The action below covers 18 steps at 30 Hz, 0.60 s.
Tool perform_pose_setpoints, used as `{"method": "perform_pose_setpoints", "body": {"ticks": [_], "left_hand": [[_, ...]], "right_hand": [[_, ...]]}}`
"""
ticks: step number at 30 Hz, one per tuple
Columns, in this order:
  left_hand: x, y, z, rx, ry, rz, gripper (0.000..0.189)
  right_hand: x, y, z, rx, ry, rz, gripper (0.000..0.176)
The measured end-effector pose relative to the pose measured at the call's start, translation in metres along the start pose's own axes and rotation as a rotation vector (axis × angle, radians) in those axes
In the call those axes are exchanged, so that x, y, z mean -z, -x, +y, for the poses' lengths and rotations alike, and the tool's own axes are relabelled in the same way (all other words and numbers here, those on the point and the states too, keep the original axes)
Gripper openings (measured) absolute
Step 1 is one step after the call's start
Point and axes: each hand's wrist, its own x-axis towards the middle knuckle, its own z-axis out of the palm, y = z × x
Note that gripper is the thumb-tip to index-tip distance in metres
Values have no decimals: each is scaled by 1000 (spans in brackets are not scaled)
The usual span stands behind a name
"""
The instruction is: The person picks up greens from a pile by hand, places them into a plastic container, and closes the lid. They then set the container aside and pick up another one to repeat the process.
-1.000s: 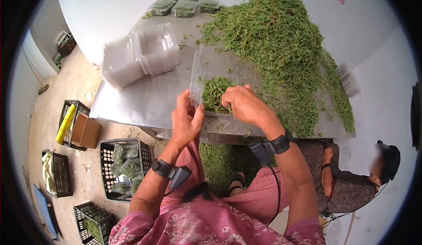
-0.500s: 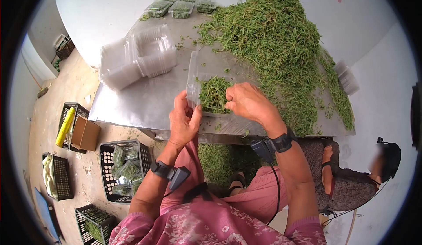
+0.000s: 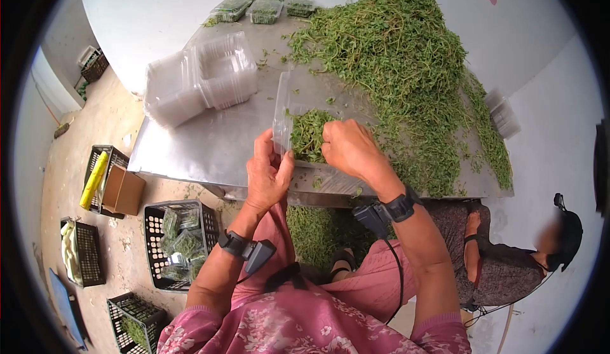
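A clear plastic box [image 3: 283,109] lies with its lid raised at the near edge of the metal table, filled with green sprigs [image 3: 309,131]. My left hand [image 3: 268,170] grips the left side of this box between thumb and fingers. Over the right part of the box, my right hand [image 3: 351,147] has its fingers curled closed against the greens; whatever they pinch is hidden. Beyond it rises a large heap of greens [image 3: 387,49].
Nested empty clear boxes [image 3: 222,68] stand on the table's left. Filled, closed boxes [image 3: 264,12] sit at the back. A black crate [image 3: 210,227] with packed boxes and other crates are on the floor at left. Another person [image 3: 508,265] is at the right.
My right hand has shifted slightly left, further over the greens in the box. My left hand keeps its hold on the box.
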Motion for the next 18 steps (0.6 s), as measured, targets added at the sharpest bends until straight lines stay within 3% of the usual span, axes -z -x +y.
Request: {"method": "perform_pose_setpoints", "body": {"ticks": [3,12,18], "left_hand": [[0,0,-1,8,-3,-11,51],[-1,1,-3,11,39,-16,51],[0,1,-1,20,4,-15,51]], "right_hand": [[-10,1,1,-11,-32,110,12],[0,8,13,74,17,85,10],[9,7,1,190,-215,306,14]]}}
